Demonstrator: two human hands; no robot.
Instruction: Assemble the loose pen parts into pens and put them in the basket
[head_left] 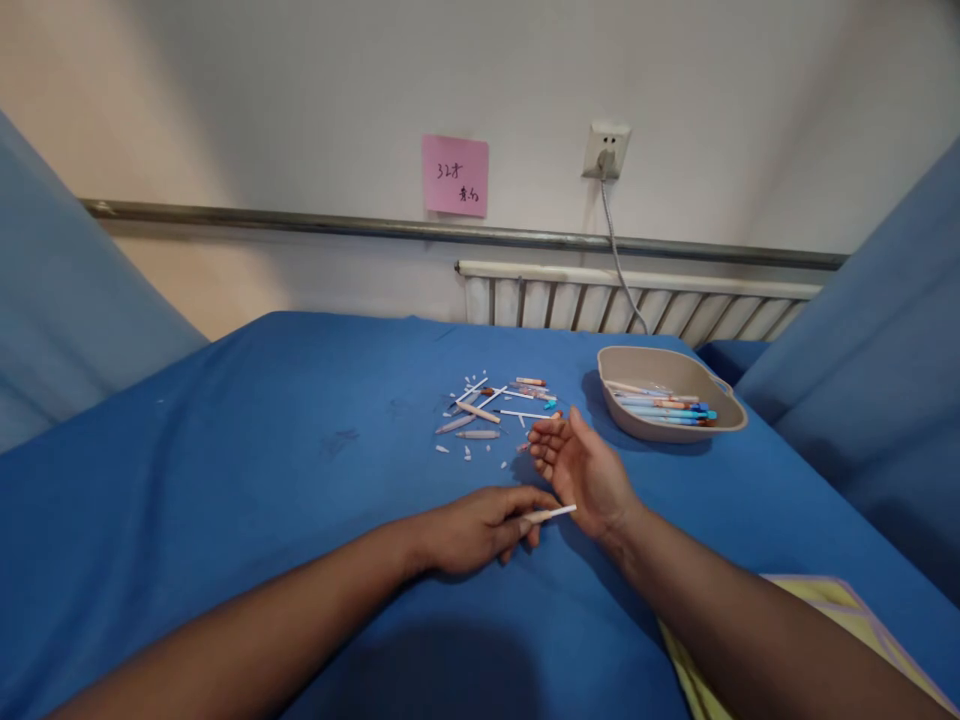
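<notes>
Between the thumb and fingers of my left hand (476, 528) is a slim beige pen barrel (535, 517), with a thin white stick poking out of its right end. Just beyond that end, my right hand (592, 480) is raised with its palm turned inward, fingers apart and slightly bent, nothing visible in it. Loose pen parts lie scattered on the blue cloth past my hands: a beige barrel (478, 412), pale translucent pieces (478, 435), thin white rods (523, 414) and small white tips (442, 449). My right fingertips partly cover the near right edge of this pile.
A beige plastic basket (611, 357) holding several pens (664, 410) stands at the right. A yellow cloth (832, 595) lies under my right forearm. Behind the blue-covered table (247, 420) are a radiator (562, 300), a metal rail and a plugged-in cable; blue curtains hang at both sides.
</notes>
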